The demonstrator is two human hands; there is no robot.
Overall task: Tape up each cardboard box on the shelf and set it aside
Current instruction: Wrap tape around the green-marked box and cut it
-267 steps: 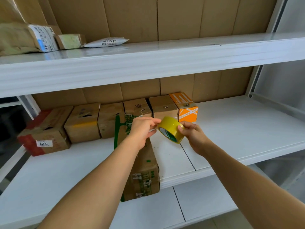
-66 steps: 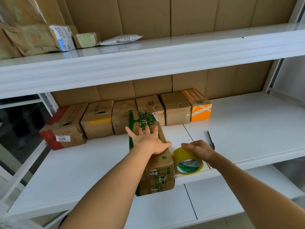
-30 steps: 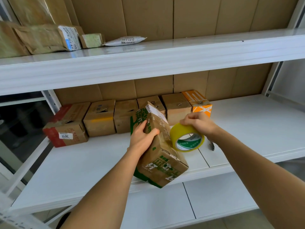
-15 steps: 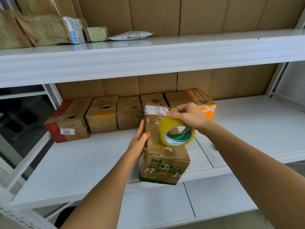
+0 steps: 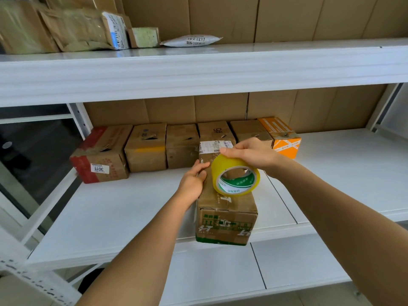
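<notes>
The left hand [image 5: 191,184] grips the brown green-printed cardboard box [image 5: 225,208] at the white shelf's [image 5: 110,208] front edge; the right hand [image 5: 251,153] pinches the yellow tape roll [image 5: 235,175] (resting on top).

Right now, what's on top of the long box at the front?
A yellow tape roll sits over the box, held by the right hand. A white label lies at the far end. The left hand grips its side. What's under the roll is hidden.
</notes>
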